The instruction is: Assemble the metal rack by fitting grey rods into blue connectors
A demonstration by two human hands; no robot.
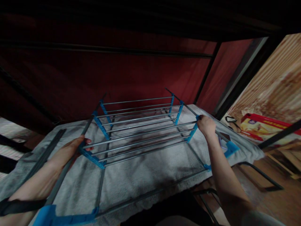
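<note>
A half-built shoe rack [141,147] of grey metal tubes and blue plastic connectors lies on a grey blanket [145,182]. My left hand [74,147] is closed around its left side pole by a blue connector [94,158], the fingertips reaching past the tube end. On the other side, my right hand [206,125] grips the right pole at the top of another blue connector [193,132]. Several thin crossbars run between the two sides. Blue corner pieces [68,218] join the frame at the near left, and one more blue corner [231,149] shows beyond my right forearm.
Loose grey tubes [44,157] lie on the blanket at the left. Dark metal posts [244,81] and a red sheet [131,75] stand behind. A red and yellow box [265,127] is at the right, above a bent black metal tube [261,174].
</note>
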